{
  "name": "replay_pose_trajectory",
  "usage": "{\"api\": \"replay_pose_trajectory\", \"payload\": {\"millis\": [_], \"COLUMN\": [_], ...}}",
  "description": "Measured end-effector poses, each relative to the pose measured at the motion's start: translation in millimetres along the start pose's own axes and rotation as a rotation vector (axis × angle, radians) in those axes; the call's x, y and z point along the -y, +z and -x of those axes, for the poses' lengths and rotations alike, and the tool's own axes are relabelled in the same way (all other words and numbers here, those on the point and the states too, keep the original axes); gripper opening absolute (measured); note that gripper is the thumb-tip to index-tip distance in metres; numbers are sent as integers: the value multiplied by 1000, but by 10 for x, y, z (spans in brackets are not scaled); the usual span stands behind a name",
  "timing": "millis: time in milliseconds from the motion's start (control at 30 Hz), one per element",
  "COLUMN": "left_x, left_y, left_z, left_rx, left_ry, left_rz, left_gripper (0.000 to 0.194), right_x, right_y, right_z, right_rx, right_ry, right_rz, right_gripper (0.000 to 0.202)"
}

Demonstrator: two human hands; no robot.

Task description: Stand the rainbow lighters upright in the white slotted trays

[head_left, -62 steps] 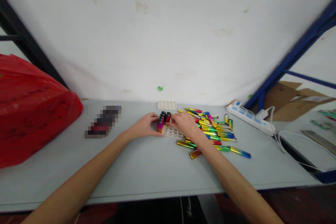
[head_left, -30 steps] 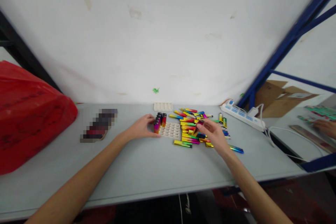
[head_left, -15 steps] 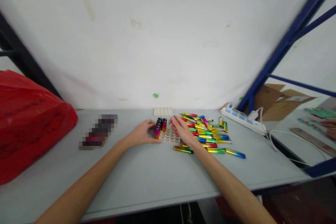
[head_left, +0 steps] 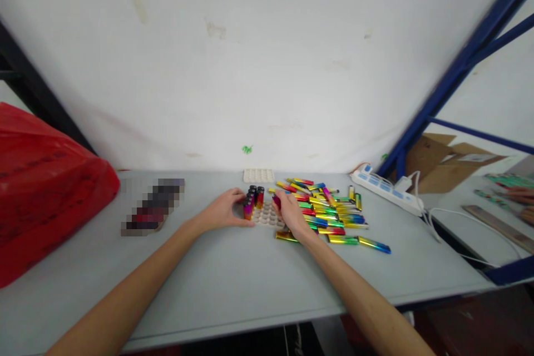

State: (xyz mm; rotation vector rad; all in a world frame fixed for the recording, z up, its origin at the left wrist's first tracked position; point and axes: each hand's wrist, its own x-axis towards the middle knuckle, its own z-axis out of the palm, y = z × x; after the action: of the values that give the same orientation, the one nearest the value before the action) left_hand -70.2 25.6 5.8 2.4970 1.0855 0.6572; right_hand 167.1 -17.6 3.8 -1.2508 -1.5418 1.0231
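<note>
A white tray with rows of round holes (head_left: 269, 216) lies on the table. Several shiny purple-and-orange tubes with black tops (head_left: 248, 208) stand upright in its left part. My left hand (head_left: 225, 210) grips the tray's left side, thumb at the front corner and fingers curled behind the tubes. Above the tray's right part, my right hand (head_left: 290, 210) has its fingers closed on a small purple tube (head_left: 276, 200), mostly hidden by them. Many loose metallic tubes (head_left: 325, 206) in yellow, green, red and blue lie just right of that hand.
Another white holed tray (head_left: 258, 176) lies by the wall. A power strip (head_left: 387, 189) with white cables sits at the right, near a blue metal frame (head_left: 454, 72). To the left are a pixelated object (head_left: 154, 208) and a red plastic bag (head_left: 54, 189). Another person's hands (head_left: 523, 200) show far right.
My right hand has lowered slightly and turned over the tray's right part, and the purple tube now shows at its fingertips. My left hand stays at the tray's left side.
</note>
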Motion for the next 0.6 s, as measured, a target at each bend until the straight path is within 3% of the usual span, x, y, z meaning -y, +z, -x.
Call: {"api": "replay_pose_trajectory", "payload": {"millis": [133,233,400,600], "left_x": [-4,-2,3,-13], "left_y": [-1,3,10,1], "left_z": [3,4,6,9], "left_rx": [-7,-10,5,13], "left_ry": [2,-4,-13,-15], "left_rz": [6,12,26,30], "left_gripper": [66,66,66,68], "right_x": [74,137,184,126], "right_y": [-30,-86,-178,-145], "right_z": [28,52,76,67], "right_rx": [35,60,-59,-53], "right_ry": [7,-160,-458,-432], "right_rz": [-82,27,409,526], "right_gripper": [72,65,47,37]}}
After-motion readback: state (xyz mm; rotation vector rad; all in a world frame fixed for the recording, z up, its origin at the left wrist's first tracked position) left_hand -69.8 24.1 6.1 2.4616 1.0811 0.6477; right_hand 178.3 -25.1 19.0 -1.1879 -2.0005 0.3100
